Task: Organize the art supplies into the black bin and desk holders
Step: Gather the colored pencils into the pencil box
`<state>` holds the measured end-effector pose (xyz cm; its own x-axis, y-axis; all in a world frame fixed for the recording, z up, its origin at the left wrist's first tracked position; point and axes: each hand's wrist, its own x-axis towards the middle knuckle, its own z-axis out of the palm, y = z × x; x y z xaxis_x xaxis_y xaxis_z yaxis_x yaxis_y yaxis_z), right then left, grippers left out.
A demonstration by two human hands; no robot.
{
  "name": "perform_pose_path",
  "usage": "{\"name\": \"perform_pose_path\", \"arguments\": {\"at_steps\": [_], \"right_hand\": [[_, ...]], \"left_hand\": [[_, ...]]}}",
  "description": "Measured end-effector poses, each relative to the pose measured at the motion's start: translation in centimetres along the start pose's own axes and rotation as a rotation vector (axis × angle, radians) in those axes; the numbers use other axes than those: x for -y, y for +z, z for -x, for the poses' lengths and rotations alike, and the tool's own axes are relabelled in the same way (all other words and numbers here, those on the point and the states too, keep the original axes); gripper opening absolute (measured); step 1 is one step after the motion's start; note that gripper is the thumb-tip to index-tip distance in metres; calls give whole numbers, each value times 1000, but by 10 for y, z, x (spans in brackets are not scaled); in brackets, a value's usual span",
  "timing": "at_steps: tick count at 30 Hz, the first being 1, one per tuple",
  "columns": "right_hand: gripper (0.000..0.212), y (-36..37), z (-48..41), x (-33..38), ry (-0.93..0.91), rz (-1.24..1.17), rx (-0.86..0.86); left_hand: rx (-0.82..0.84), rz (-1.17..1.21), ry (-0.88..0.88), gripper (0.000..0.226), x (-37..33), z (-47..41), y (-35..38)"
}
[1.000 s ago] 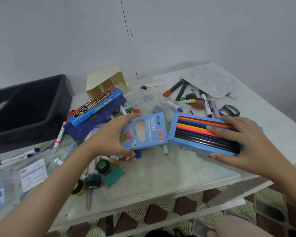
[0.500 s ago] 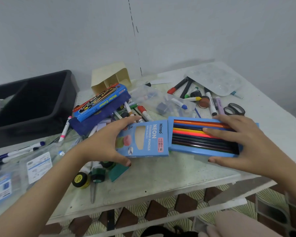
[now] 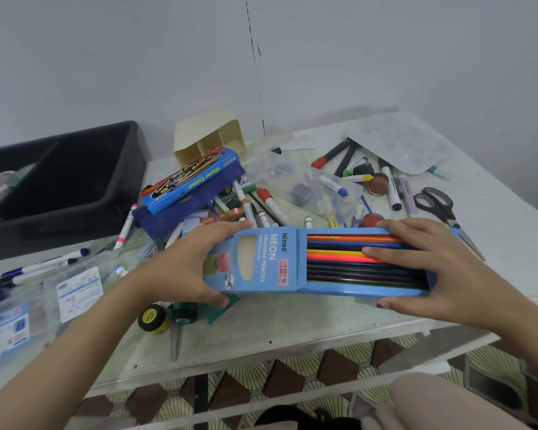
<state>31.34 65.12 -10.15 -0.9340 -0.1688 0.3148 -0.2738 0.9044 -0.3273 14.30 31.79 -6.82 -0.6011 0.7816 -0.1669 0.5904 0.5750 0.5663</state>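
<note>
Blue card sleeve lying on the bench, pencil tray of coloured pencils sticking out of the sleeve's right end, left grip clasping the sleeve, right grip pinching the tray, black bin sitting left behind the sleeve, cream desk holder lying tipped behind it.

Cluttered, stained white table: a blue coloured-pencil box sits mid-table, markers strewn just behind it, a black bin far left, scissors right, a cream holder beyond.
</note>
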Motion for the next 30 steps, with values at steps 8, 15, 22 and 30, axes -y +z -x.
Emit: {"name": "perform_pose_path", "arguments": {"at_steps": [8,15,22,30], "right_hand": [[68,1,-1,0,-3,-104,19],[66,6,1,2,-32,-62,49],[65,13,1,8,-72,-139,33],[67,18,-2,15,-65,-202,50]], "left_hand": [[-24,9,34,98,2,11,1],[33,23,20,91,9,19,-2],[138,209,-81,94,15,26,-5],[100,31,-65,100,12,23,-8]]}}
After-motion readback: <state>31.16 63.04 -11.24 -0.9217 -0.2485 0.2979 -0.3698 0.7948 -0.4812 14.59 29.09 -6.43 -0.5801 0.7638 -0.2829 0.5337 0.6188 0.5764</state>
